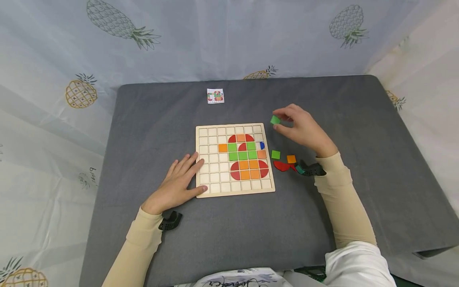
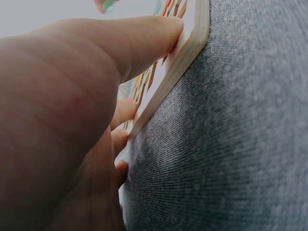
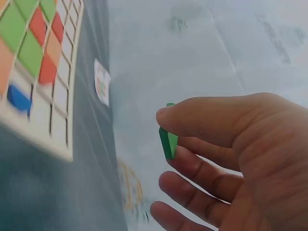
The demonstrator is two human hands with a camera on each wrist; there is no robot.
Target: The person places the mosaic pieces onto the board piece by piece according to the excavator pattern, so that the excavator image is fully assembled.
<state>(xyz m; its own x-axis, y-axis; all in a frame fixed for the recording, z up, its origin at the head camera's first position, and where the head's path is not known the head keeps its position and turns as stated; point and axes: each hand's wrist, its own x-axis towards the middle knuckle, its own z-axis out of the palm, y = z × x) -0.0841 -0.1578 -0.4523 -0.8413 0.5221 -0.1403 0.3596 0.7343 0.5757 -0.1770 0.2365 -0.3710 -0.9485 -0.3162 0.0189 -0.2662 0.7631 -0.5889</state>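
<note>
A wooden grid board (image 1: 214, 178) lies on the table, partly filled with orange, green and red pieces and one blue piece (image 1: 262, 145) at its right side. My left hand (image 1: 177, 183) rests on the board's left edge, fingers spread and thumb near the lower left corner. To the right of the board's upper right corner, my right hand (image 1: 303, 125) pinches a green square tile (image 3: 168, 143) between thumb and fingers, raised above the table. In the right wrist view the tile is seen nearly edge-on.
Right of the board lie a loose green tile (image 1: 275, 154), an orange tile (image 1: 291, 159) and red pieces (image 1: 281, 166), partly beside the right wrist's black strap (image 1: 312, 169). A small printed pattern card (image 1: 215, 96) lies beyond the board on the grey table (image 1: 161, 111).
</note>
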